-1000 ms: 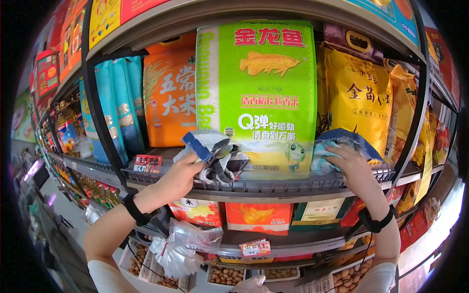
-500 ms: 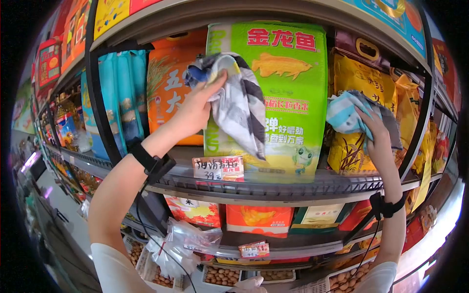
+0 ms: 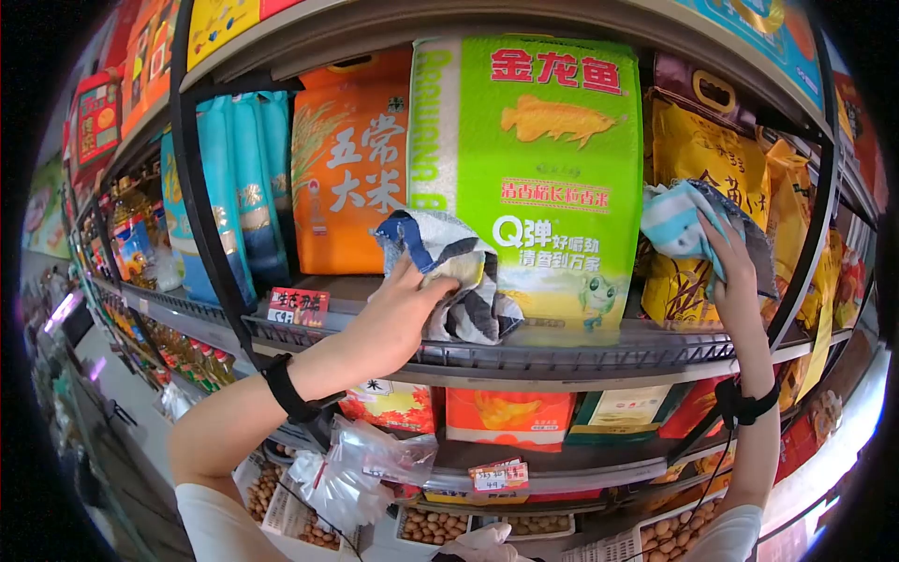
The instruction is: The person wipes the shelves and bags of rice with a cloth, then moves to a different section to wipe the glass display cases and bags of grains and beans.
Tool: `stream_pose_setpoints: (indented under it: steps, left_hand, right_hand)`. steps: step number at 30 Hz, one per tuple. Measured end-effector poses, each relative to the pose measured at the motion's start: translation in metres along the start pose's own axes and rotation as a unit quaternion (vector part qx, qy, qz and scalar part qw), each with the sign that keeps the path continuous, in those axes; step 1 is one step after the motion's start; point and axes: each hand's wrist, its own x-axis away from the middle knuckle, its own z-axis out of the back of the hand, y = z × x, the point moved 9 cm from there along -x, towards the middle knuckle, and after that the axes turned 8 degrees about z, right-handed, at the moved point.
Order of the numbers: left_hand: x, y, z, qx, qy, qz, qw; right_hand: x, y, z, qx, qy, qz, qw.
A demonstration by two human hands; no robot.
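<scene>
My left hand (image 3: 407,304) is closed on a grey, white and dark blue cloth (image 3: 454,272), low in front of the green rice bag (image 3: 562,150) and close to the shelf's front edge. The orange rice bag (image 3: 346,169) stands just left of the green one. On the right, my right hand (image 3: 732,258) holds a light blue and white striped cloth (image 3: 676,221) with a grey part against the yellow bags (image 3: 707,155). Both wrists wear black straps.
Blue bags (image 3: 245,178) stand at the left behind a black shelf post (image 3: 208,206). Below are boxes (image 3: 508,417), clear plastic bags (image 3: 346,473) and crates of brown round items (image 3: 435,525). A price card (image 3: 298,307) hangs on the shelf edge.
My left hand has moved down with its cloth, from the upper part of the green bag to the shelf edge. My right hand stays on the yellow bags, its cloth slightly shifted.
</scene>
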Motion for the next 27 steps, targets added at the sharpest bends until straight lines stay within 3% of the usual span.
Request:
stream_pose_setpoints:
  steps: [5, 11, 14, 15, 16, 18, 21, 23, 24, 25, 26, 27]
  left_hand:
    - [0.002, -0.004, -0.021, 0.003, -0.06, 0.056, 0.997]
    - [0.002, 0.002, -0.008, 0.045, -0.033, 0.017, 0.998]
    - [-0.006, -0.019, 0.035, 0.072, 0.057, 0.055, 0.994]
    - [-0.008, -0.015, 0.063, 0.04, 0.162, 0.018, 0.986]
    - [-0.011, -0.033, 0.08, 0.002, 0.217, 0.019, 0.976]
    - [-0.023, -0.07, 0.112, -0.038, 0.27, 0.08, 0.959]
    - [-0.036, -0.113, 0.133, -0.124, 0.337, 0.019, 0.933]
    - [-0.052, -0.164, 0.097, -0.231, 0.129, 0.045, 0.963]
    - [-0.053, -0.19, 0.066, -0.215, -0.044, 0.136, 0.966]
    - [-0.046, -0.2, 0.033, -0.149, -0.228, 0.249, 0.93]
    - [-0.034, -0.202, 0.007, -0.278, -0.22, 0.178, 0.918]
    - [-0.028, -0.171, -0.007, -0.159, -0.311, 0.241, 0.906]
  right_hand:
    - [0.009, -0.001, -0.001, -0.007, -0.015, -0.014, 1.0]
    - [0.014, 0.001, -0.001, 0.027, -0.035, -0.004, 0.999]
    - [0.011, 0.011, 0.012, 0.07, -0.018, 0.022, 0.997]
    - [0.009, 0.019, 0.017, 0.101, 0.009, 0.039, 0.994]
    - [0.002, 0.03, 0.025, 0.104, 0.014, 0.0, 0.994]
    - [-0.002, 0.08, 0.026, 0.069, 0.062, -0.018, 0.996]
    - [-0.004, 0.072, 0.018, 0.073, 0.049, -0.026, 0.996]
    - [-0.003, 0.041, 0.015, 0.078, 0.03, -0.025, 0.996]
    - [0.001, 0.02, 0.015, 0.087, 0.01, -0.005, 0.996]
    - [0.006, 0.007, 0.015, 0.095, -0.007, 0.016, 0.995]
    - [0.014, 0.003, 0.018, 0.098, -0.004, 0.016, 0.995]
    - [0.022, 0.002, 0.015, 0.085, -0.031, 0.009, 0.996]
